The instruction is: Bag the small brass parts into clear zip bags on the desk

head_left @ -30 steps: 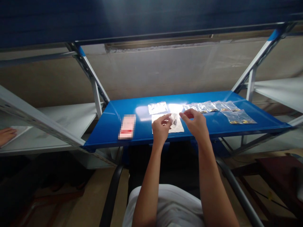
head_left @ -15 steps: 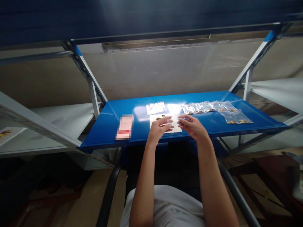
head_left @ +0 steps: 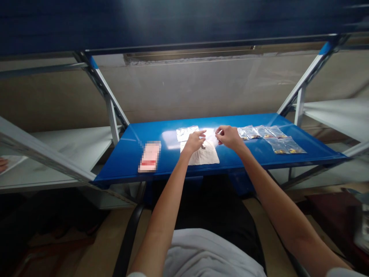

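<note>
My right hand (head_left: 229,136) is closed in a pinch at the edge of a clear plastic bag (head_left: 211,137), which glare makes hard to outline. My left hand (head_left: 196,141) hovers just left of it, fingers stretched and apart, over a pale cloth-like sheet (head_left: 206,157). A small dark piece (head_left: 203,146) shows beneath its fingertips; whether they touch it I cannot tell. Behind my left hand lie flat clear bags (head_left: 184,134) with no visible contents. Beyond my right hand, several clear bags (head_left: 261,132) hold small yellow and dark pieces, with more such bags (head_left: 284,145) in front.
A pink, blurred-out rectangular object (head_left: 150,156) lies on the left of the blue tabletop (head_left: 170,163). Slanted metal posts (head_left: 111,104) flank the table, and a dark blue shelf (head_left: 184,23) hangs overhead. Another person's hand (head_left: 3,164) rests at the white shelf, far left.
Both hands have moved up and away from the front of the sheet. My right hand has shifted back with the clear bag, and my left hand's fingers have left it.
</note>
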Demonstrator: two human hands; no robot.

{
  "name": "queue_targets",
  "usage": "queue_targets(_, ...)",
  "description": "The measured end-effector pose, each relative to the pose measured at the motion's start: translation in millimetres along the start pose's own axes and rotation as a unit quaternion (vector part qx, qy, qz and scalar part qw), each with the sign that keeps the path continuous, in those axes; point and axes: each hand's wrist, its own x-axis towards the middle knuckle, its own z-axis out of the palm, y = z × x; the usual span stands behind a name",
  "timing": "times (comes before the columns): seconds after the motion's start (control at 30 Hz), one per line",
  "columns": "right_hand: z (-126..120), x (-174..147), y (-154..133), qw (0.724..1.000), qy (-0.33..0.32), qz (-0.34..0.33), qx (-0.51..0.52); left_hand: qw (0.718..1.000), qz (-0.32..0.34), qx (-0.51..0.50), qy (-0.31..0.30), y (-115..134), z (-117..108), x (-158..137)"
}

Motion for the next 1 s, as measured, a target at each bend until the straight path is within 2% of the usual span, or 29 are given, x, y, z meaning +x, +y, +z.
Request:
queue_targets(0.17, 7.0, 9.4, -6.9, 0.995, -0.032, -0.058, -0.079, 0.998, 0.035, 0.031, -0.051, -9.4, 6.7, 9.3)
queue_targets(0.3, 9.6, 14.9, -12.8, 0.988, -0.056, -0.089, -0.113, 0.996, 0.055, 0.057, -0.036, -12.3, 4.4, 7.9)
queue_targets(0.53, 12.7, 24.7, -17.2, 0.98, -0.053, -0.117, -0.149, 0.993, 0.078, 0.086, -0.02, -11.8, -0.9, 6.2)
queue_targets(0.83, 5.6, 14.1, -12.1, 0.991, -0.094, -0.077, -0.048, 0.992, 0.071, 0.099, -0.025, -7.1, -3.9, 7.6)
queue_targets(1.0, 10.7, -2.3, 1.6, 0.991, -0.118, -0.028, 0.062, 0.992, 0.067, 0.1, -0.028, -9.1, -3.3, 9.3)
